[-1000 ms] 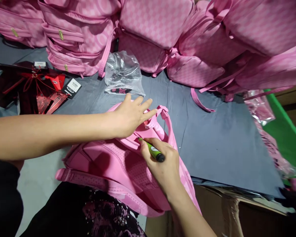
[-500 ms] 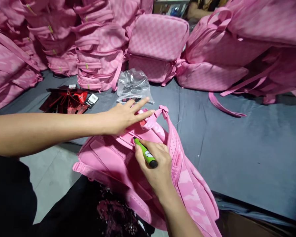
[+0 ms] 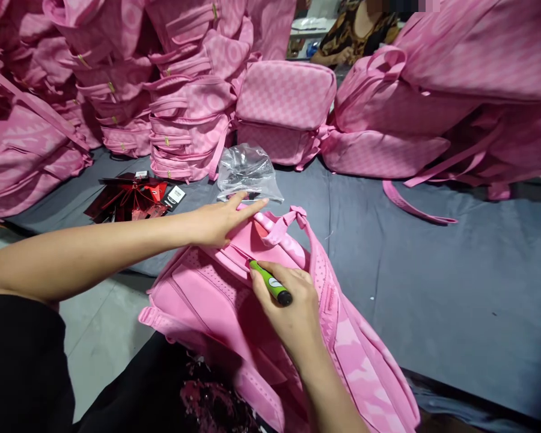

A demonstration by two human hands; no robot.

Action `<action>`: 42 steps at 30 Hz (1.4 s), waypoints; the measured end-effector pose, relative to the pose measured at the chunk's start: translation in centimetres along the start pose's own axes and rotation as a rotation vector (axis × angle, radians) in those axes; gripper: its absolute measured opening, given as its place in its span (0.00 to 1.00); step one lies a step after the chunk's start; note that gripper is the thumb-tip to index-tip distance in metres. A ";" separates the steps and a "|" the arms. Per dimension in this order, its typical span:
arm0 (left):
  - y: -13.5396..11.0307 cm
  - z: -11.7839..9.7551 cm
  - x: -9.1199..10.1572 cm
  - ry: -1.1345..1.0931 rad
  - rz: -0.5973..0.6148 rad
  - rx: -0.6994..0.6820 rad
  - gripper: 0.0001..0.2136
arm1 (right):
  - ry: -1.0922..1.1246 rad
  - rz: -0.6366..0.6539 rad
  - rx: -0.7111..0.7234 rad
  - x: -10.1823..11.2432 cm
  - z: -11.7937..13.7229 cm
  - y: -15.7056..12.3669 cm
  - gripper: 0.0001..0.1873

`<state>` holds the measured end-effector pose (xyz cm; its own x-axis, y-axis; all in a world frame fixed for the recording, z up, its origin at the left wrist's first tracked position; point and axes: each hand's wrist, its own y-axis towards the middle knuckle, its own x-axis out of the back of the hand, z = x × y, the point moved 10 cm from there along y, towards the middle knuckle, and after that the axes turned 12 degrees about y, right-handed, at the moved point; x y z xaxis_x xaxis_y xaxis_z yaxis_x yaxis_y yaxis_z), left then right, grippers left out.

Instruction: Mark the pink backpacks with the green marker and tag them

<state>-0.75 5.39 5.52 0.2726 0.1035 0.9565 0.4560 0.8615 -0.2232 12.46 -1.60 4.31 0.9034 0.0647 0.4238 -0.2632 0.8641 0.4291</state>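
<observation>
My right hand point(image 3: 293, 307) is closed around a short, thick green pen-shaped tool point(image 3: 271, 281) with a black end and a white oval mark. Its tip points at the top of a pink backpack point(image 3: 198, 288), by a seam near the carry handle point(image 3: 277, 233); whether it touches is hard to tell. My left hand point(image 3: 220, 222) rests on the backpack's upper edge with fingers spread, holding nothing. The backpack leans at the table edge over my lap, its padded strap point(image 3: 322, 264) running down the right side. A small red patch point(image 3: 260, 230) shows beside the handle.
Pink backpacks point(image 3: 193, 126) stand in stacks along the back of the grey-covered table point(image 3: 433, 288). A clear plastic bag point(image 3: 247, 171) lies just beyond my left hand. Red and black hang tags point(image 3: 135, 195) lie to the left. Another person's sleeve point(image 3: 338, 42) shows behind.
The camera view has tilted up slightly, so everything sits lower. My left hand has shifted a little left along the backpack's edge, and the green tool's tip has moved slightly right.
</observation>
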 end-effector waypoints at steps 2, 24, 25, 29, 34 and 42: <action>0.6 0.4 -0.5 -0.003 0.005 0.001 0.50 | 0.035 0.040 -0.012 -0.6 0.1 0.3 0.08; 3.7 0.9 -3.1 -0.121 0.181 -0.045 0.52 | 0.065 0.112 -0.111 -3.9 -1.9 2.5 0.15; 3.8 1.0 -3.1 -0.121 0.181 -0.042 0.52 | 0.070 0.117 -0.115 -4.0 -1.9 2.5 0.15; 3.9 1.0 -3.2 -0.121 0.180 -0.048 0.50 | 0.022 0.109 -0.141 -4.2 -2.0 2.6 0.15; 4.1 1.1 -3.3 -0.120 0.166 -0.048 0.50 | 0.054 0.126 -0.157 -4.2 -2.2 2.7 0.15; 4.3 1.0 -3.3 -0.099 0.139 -0.055 0.48 | -0.011 0.130 -0.157 -4.2 -2.1 2.6 0.15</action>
<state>-0.54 9.29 1.55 0.2532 0.2703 0.9289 0.4663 0.8072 -0.3620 8.73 1.43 1.98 0.8615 0.1760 0.4763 -0.3205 0.9160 0.2413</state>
